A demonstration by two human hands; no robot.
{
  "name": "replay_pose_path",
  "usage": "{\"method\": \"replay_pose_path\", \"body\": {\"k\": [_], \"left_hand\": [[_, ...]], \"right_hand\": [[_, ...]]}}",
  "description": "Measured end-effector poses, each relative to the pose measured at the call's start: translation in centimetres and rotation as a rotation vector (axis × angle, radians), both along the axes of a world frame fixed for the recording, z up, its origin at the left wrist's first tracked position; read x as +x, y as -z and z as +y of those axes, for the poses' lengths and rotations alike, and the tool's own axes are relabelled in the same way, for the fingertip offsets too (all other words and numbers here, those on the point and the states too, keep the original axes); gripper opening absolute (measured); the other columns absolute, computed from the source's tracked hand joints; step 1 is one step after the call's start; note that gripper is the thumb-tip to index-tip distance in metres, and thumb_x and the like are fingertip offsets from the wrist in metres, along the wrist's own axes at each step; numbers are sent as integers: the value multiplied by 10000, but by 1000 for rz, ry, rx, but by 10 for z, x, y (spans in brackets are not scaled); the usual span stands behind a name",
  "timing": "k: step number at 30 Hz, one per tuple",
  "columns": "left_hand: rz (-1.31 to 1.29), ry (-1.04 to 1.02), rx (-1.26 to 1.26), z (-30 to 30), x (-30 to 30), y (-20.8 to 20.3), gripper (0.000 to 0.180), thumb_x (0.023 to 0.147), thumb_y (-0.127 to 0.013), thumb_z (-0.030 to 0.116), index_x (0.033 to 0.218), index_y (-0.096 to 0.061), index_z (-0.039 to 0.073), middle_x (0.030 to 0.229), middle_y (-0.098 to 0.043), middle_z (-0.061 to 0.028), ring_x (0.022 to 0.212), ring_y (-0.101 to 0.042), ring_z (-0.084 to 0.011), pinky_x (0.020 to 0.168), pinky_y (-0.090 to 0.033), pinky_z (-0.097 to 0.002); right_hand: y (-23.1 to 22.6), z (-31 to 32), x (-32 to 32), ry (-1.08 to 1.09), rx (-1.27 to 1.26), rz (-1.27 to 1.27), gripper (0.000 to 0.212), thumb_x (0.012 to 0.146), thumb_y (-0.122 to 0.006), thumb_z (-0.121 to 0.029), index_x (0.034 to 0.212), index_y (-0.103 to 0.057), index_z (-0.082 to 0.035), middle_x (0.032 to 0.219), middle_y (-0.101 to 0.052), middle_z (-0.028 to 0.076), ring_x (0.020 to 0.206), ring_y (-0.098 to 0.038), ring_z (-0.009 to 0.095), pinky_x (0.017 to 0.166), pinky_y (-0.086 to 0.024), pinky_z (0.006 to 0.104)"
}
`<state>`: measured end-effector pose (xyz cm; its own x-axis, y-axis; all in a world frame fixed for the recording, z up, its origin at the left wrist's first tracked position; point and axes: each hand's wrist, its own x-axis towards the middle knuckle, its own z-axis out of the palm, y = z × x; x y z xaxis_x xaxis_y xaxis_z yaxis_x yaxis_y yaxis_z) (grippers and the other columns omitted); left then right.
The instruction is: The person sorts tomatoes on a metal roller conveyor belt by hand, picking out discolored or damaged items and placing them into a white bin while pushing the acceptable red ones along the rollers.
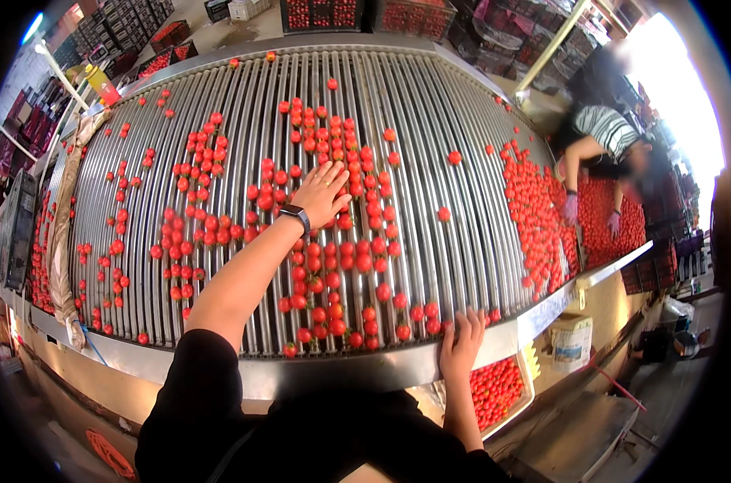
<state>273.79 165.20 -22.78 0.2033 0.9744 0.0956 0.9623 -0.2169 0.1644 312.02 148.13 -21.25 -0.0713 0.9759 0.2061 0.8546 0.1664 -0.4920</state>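
Many small red tomatoes (pixel 363 262) lie in rows and loose clusters on a wide bed of metal rollers (pixel 430 193). My left hand (pixel 323 196) reaches to the middle of the bed and lies palm down over some of them, fingers stretched out; what is under the palm is hidden. A dark watch is on that wrist. At the front, my right hand (pixel 462 342) rests on the metal rim (pixel 398 364), its fingers extended over the edge beside a few tomatoes. Nothing shows in its grasp.
A crate of tomatoes (pixel 494 392) stands below the rim by my right arm. At right, a person in a striped top (pixel 603 133) bends over heaped tomatoes with gloved hands. A wrapped bar (pixel 64 233) crosses the left side. A yellow bottle (pixel 101 84) stands at the far left corner.
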Motion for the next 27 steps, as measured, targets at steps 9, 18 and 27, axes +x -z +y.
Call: {"method": "replay_pose_path", "body": {"k": [9,18,27], "left_hand": [[61,-217,-108,78,-16,4,571,950,-308,471,1396,-359,118,1486,-271,-136,1385,-180,-349,1126,-126,-510],[29,-21,79,5,16,-2,525,936,-474,318,1411,-362,124,1505,-236,-119,1388,-199,-322,1125,-150,-480],[42,75,-4,-87,46,-4,447,916,-492,324,1282,-495,68,1363,-451,-137,1320,-336,-299,1122,-163,-489]], "right_hand": [[7,2,12,18,-19,-5,271,827,-573,-84,1086,-562,-6,1241,-488,201,1254,-358,433,1049,-268,527],[7,12,21,19,44,20,285,811,-609,-122,1084,-583,-42,1217,-517,176,1230,-393,408,1043,-308,498],[13,18,25,7,64,8,295,823,-603,-138,1097,-574,-31,1231,-502,179,1248,-373,410,1064,-277,511]]}}
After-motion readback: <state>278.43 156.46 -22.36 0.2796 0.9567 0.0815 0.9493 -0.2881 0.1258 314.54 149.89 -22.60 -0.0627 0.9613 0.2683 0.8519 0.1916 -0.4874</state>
